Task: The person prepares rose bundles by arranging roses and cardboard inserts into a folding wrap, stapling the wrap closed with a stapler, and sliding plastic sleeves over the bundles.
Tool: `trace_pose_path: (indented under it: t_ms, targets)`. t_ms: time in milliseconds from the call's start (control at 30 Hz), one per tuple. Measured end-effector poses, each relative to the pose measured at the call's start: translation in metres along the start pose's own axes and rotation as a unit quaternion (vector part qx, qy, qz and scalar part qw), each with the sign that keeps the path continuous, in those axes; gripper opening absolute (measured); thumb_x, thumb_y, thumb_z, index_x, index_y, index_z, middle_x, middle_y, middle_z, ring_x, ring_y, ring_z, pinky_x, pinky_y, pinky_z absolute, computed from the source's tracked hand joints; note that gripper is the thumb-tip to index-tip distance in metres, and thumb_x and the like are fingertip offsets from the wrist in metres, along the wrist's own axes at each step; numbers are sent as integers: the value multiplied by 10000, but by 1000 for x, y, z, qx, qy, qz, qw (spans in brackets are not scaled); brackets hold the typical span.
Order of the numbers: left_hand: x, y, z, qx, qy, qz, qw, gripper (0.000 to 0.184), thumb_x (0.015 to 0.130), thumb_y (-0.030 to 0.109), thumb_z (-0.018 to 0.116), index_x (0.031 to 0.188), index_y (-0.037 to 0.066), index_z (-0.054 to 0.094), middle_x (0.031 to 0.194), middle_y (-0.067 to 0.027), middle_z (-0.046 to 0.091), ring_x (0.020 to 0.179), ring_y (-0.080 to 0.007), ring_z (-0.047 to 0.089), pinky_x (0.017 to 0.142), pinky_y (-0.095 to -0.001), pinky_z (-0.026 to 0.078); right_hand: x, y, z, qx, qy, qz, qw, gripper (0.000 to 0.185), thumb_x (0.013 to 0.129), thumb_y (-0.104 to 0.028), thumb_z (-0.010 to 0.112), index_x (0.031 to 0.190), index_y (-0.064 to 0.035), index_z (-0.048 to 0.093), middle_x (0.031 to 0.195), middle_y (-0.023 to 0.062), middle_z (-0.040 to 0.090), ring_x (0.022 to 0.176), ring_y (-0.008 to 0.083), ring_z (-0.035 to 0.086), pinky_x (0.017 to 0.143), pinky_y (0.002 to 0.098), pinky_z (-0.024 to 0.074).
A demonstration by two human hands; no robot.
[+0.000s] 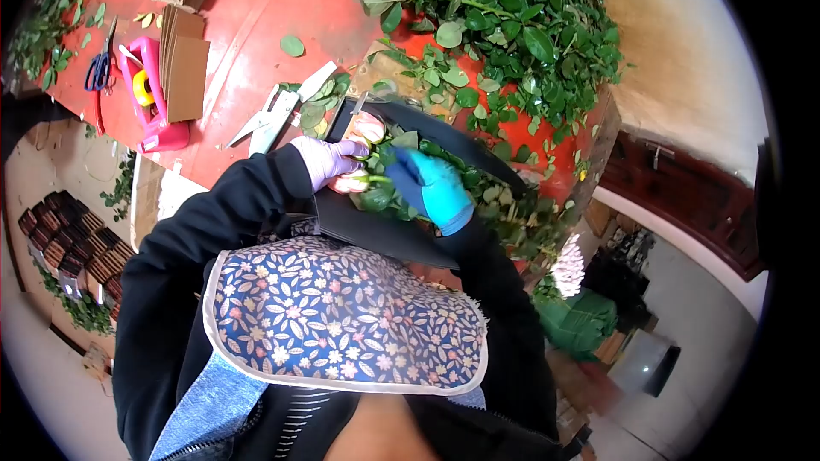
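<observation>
Pale pink roses (366, 127) lie with their heads to the left in a black curved holder (376, 235) in front of my body. My left hand (328, 160), in a light purple glove, has its fingers closed round the stems just beneath the blooms. Another pink rose head (348, 183) shows under that hand. To the right, my right hand (434, 189), in a blue and teal glove, is over the green leaves (380, 197) and stems; its fingers are blurred and what they touch is hidden.
A large leafy heap (530, 34) covers the red table's (248, 26) back right. At left are folded cardboard (185, 68), a pink tape dispenser (149, 90) and dark-handled scissors (100, 68). White shears-like pieces (275, 118) lie beyond my left hand.
</observation>
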State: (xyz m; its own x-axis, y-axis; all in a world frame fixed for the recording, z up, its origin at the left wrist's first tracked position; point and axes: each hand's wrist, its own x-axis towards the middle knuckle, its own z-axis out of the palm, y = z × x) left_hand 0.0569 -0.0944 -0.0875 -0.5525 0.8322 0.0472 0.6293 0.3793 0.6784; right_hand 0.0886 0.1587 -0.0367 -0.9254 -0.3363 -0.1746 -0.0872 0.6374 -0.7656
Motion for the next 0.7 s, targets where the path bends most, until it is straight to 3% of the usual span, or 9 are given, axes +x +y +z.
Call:
trace_pose_path:
  t_ms: [33, 133, 233, 300, 367, 433, 533, 600, 700]
  targets:
    - [0, -2, 3, -27, 12, -1, 1000, 244, 879, 125, 553, 1106, 124, 642, 1294, 15, 551, 732, -227, 671, 614, -323, 553, 10, -11, -8, -200, 54, -70, 976, 318, 875, -245, 653, 1115, -37, 631, 857, 177, 684, 732, 347, 661, 600, 409, 498]
    - [-1, 4, -2, 12, -24, -20, 999, 210, 877, 132, 565, 1069, 115, 647, 1306, 1, 554, 783, -236, 678, 631, -319, 556, 17, -28, -14, -277, 95, -67, 954, 291, 875, -289, 635, 1058, -65, 667, 836, 172, 680, 727, 347, 656, 616, 432, 499]
    - [-3, -3, 6, 16, -1, 18, 1000, 198, 852, 107, 591, 1043, 111, 647, 1304, -8, 563, 859, -245, 677, 652, -321, 557, 7, -45, -38, -66, -274, 29, 959, 323, 869, -395, 611, 852, -86, 705, 826, 162, 679, 738, 356, 650, 666, 457, 501]
    - [-1, -7, 8, -37, 25, 23, 999, 233, 825, 80, 609, 1051, 117, 650, 1302, -14, 566, 896, -244, 672, 666, -324, 556, 0, -34, -32, -88, -266, -19, 960, 336, 878, -398, 595, 859, -80, 705, 827, 166, 679, 769, 353, 654, 683, 449, 504]
    - [1, -10, 11, -34, 13, 23, 999, 254, 817, 80, 616, 1064, 120, 652, 1305, -15, 565, 907, -239, 670, 672, -320, 554, 9, -49, -38, -147, -169, 11, 975, 330, 885, -373, 590, 1013, -81, 680, 815, 163, 674, 764, 348, 650, 672, 460, 499]
    - [0, -10, 12, -27, -4, 14, 1000, 295, 800, 81, 630, 1090, 127, 657, 1311, -16, 562, 929, -231, 667, 685, -312, 550, 18, -41, -21, -330, 69, -107, 935, 341, 877, -283, 609, 1176, -118, 608, 854, 98, 666, 644, 298, 633, 573, 434, 491]
    - [4, -1, -2, -19, -37, 9, 999, 338, 792, 65, 643, 1123, 129, 654, 1293, -30, 567, 967, -231, 659, 706, -306, 550, 27, -24, 1, -415, 36, -47, 908, 384, 887, -297, 578, 1221, -106, 572, 860, 83, 655, 594, 276, 618, 518, 425, 479]
    - [4, -7, 7, -40, 10, 49, 998, 397, 766, 0, 641, 1144, 124, 646, 1271, -60, 571, 1014, -241, 649, 738, -302, 555, 26, -6, 22, -561, -58, 2, 826, 400, 889, -288, 544, 1229, -79, 555, 866, 93, 651, 581, 260, 615, 484, 423, 469]
    - [5, 4, -8, -55, -42, 11, 998, 390, 762, -48, 612, 1124, 93, 639, 1275, -81, 568, 1020, -262, 649, 762, -295, 557, 34, 33, 36, -438, -39, -6, 898, 311, 874, -159, 513, 1156, -38, 563, 805, 111, 632, 627, 279, 656, 413, 463, 457]
